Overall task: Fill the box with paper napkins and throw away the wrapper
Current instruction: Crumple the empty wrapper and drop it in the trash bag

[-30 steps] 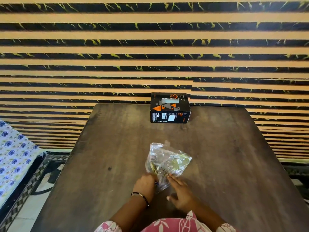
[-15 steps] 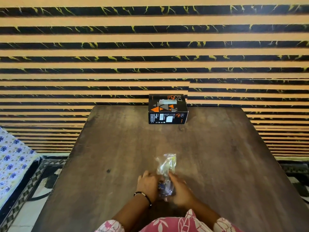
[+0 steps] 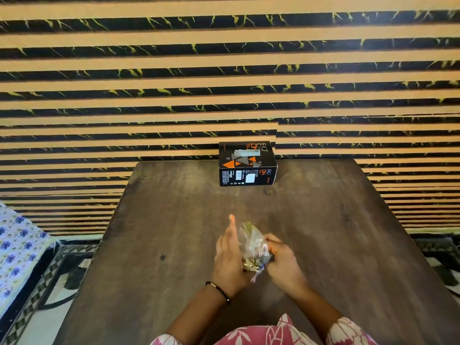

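Note:
A black napkin box (image 3: 247,163) with orange triangles stands at the far edge of the dark wooden table (image 3: 323,232), its top slot showing pale paper. Near me, a clear plastic wrapper (image 3: 252,245) is scrunched into a narrow bundle between both hands. My left hand (image 3: 227,257) presses against its left side with fingers stretched forward. My right hand (image 3: 282,262) is curled around its right side and lower end. The wrapper is well short of the box.
A striped tan and black wall (image 3: 224,70) rises right behind the table. A blue-flowered cloth (image 3: 17,247) lies at the left, beside patterned floor (image 3: 49,275). More floor shows past the table's right edge.
The wrapper went from spread flat on the table to squeezed into a tight bundle. Both hands closed in on it and lifted it slightly; my left fingers now stretch forward.

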Tool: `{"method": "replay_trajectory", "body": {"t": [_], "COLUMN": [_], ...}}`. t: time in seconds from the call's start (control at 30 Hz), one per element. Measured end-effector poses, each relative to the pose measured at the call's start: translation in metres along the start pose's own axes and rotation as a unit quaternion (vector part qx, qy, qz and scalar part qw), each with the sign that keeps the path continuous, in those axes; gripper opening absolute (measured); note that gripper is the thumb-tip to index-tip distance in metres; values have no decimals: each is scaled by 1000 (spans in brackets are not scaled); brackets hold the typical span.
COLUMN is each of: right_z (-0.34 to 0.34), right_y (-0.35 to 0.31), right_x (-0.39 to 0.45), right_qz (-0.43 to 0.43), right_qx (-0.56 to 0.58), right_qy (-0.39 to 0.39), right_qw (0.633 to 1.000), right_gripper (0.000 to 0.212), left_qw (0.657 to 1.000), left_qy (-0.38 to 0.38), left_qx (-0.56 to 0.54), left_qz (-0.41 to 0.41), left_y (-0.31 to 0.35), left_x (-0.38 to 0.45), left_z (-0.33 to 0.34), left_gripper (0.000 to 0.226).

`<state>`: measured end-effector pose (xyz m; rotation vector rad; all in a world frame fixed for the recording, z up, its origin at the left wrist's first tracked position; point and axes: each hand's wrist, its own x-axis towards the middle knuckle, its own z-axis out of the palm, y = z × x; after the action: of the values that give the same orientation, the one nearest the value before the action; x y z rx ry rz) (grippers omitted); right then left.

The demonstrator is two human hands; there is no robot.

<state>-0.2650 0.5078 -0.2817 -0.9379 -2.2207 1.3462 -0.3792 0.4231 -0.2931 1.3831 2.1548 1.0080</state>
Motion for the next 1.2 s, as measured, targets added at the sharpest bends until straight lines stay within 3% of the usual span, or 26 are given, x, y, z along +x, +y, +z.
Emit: {"method": "replay_trajectory", "body": {"t": [0.13, 0.2, 0.27, 0.37, 0.47, 0.53, 0.67, 0.87, 1.07, 1.2], "right_z": [-7, -12, -16, -17, -17, -15, -15, -42, -69, -99], "right_y": [-18, -23, -27, -32, -35, -39, -43, -33, -23, -16], "right_x": [-3, -6, -11, -18, -29, -39, -59, -93, -130, -174], "right_qz": [47, 81, 91, 65, 53, 49, 65, 70, 67, 70], "right_qx": [189, 286, 338, 312, 305, 320, 296, 261, 264, 302], "right_qy": [14, -16, -28, 11, 9, 40, 153, 243, 264, 274], "right_qw": [981, 955, 936, 948, 951, 945, 941, 932, 925, 910], "right_gripper": [34, 38, 43, 53, 66, 57, 34, 29, 26, 26], "left_qw": [987, 983, 978, 960, 950, 951, 969, 902, 911, 910], "left_qy": [-16, -11, 22, 55, 3, -24, -56, -256, -177, -164], "left_qx": [-157, -181, -208, -274, -312, -308, -237, -348, -367, -379], "left_qz": [-9, -1, -8, -22, 4, 21, 29, -27, -60, -25], "left_y": [13, 20, 23, 26, 25, 25, 31, 71, 107, 149], "left_x": [0, -4, -6, -5, -4, -5, -9, -29, -46, -70], "left_z": [-12, -21, -27, -38, -43, -40, -26, -15, 19, 52], "left_gripper": [135, 117, 84, 60, 47, 38, 42, 45, 51, 34]}}
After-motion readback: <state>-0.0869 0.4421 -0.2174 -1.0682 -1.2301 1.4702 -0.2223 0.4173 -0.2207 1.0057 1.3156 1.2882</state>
